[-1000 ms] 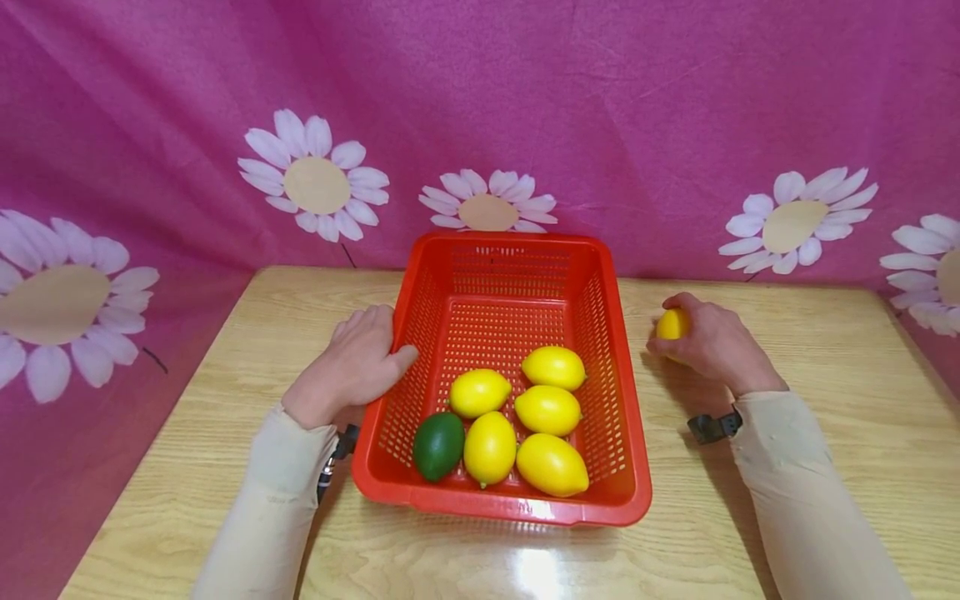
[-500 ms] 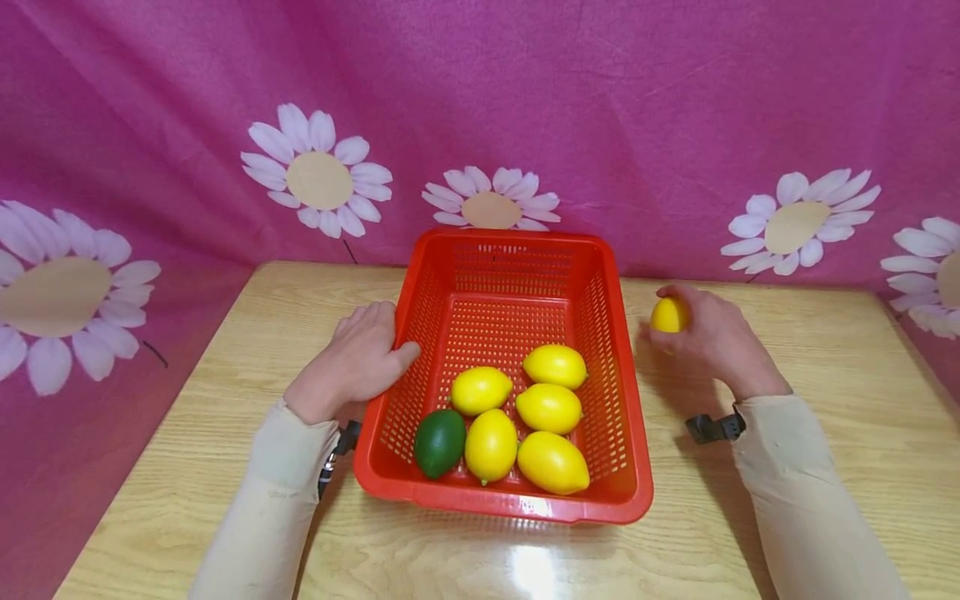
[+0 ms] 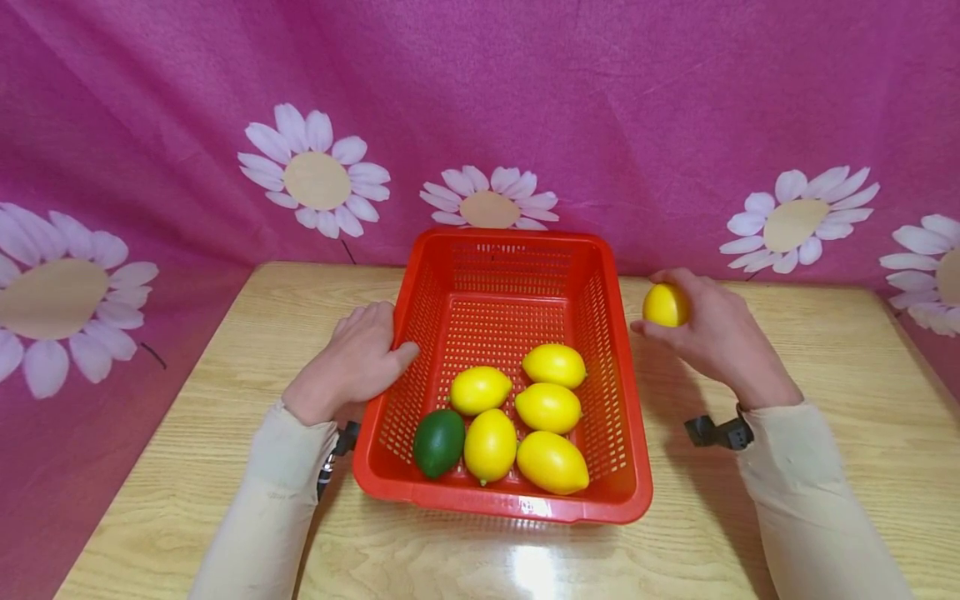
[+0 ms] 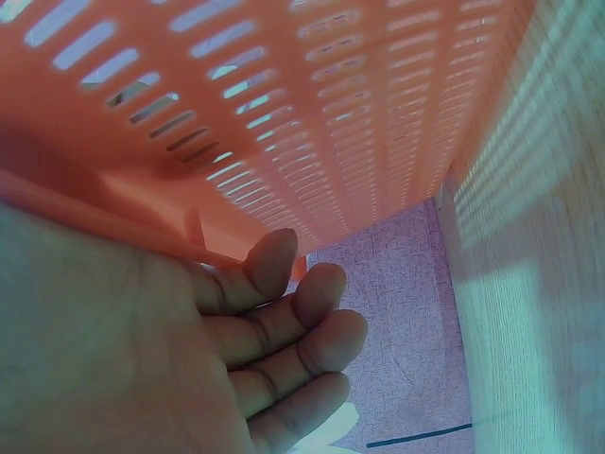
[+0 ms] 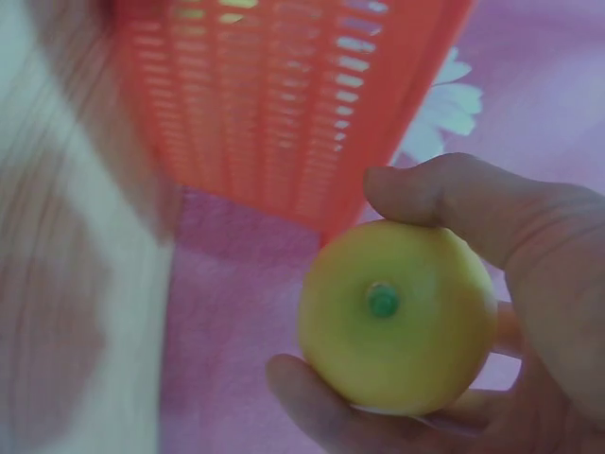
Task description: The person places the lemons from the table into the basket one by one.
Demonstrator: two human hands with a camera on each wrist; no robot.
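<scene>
My right hand (image 3: 712, 329) holds a yellow lemon (image 3: 665, 305) to the right of the red plastic basket (image 3: 633, 417). In the right wrist view the lemon (image 5: 397, 317) shows its green stem end, with thumb and fingers curled round its sides. On the basket's left side my left hand (image 3: 352, 358) grips the rim, thumb over the inner edge and fingers outside. The left wrist view shows those fingers (image 4: 326, 340) bent beside the slotted wall (image 4: 312, 123). Several yellow lemons (image 3: 548, 409) and one dark green, lemon-shaped fruit (image 3: 439, 443) lie in the basket's near half.
The basket stands on a light wooden table (image 3: 247, 375). Behind it hangs a magenta cloth (image 3: 637, 108) printed with large white daisies. Black straps with small devices (image 3: 720, 432) sit at both wrists, below beige sleeves (image 3: 795, 467).
My right hand has lifted the lemon from the table and brought it slightly left, nearer the basket. The left hand and the basket stay put.
</scene>
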